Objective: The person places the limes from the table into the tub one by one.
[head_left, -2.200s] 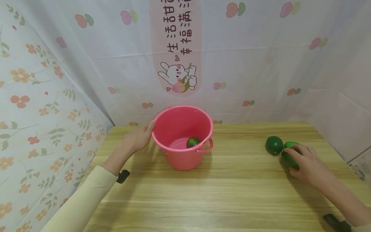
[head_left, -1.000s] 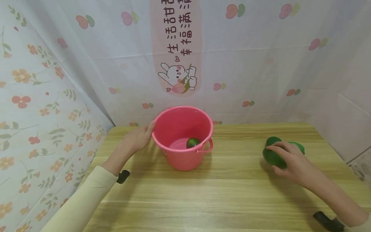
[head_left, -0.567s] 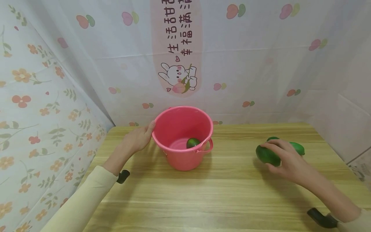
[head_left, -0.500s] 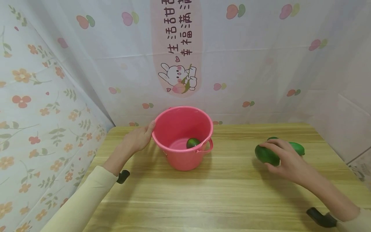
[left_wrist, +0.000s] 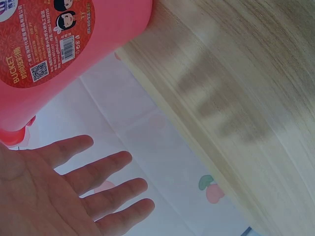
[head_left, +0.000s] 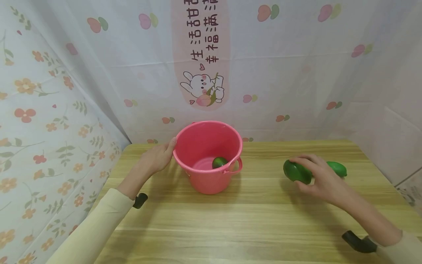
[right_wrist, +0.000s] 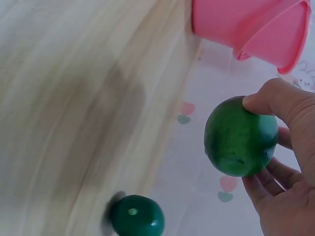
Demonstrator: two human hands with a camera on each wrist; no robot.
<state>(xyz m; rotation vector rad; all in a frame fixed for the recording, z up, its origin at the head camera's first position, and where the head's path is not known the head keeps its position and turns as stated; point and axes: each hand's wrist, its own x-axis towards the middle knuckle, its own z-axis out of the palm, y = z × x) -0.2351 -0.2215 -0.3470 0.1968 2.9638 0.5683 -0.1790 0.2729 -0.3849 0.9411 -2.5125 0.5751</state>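
Note:
My right hand [head_left: 321,179] holds a smooth, oval green fruit [head_left: 296,172] above the right part of the table. In the right wrist view, the thumb lies on one side of this green fruit [right_wrist: 240,137] and the fingers on the other. My left hand [head_left: 155,157] is at the left of a pink bucket [head_left: 211,183], thumb at the rim. Its other fingers [left_wrist: 110,196] are straight and spread apart from the bucket wall in the left wrist view. Inside the bucket lies another green fruit [head_left: 219,162].
A brighter green fruit [head_left: 337,168] lies on the wooden table [head_left: 230,227], right of my right hand. The right wrist view also shows a dark green round fruit [right_wrist: 137,216] on the table. A printed curtain [head_left: 280,80] hangs behind the far edge.
My right hand has picked up the green fruit and carried it left, away from the others. My left hand and the bucket have stayed in place.

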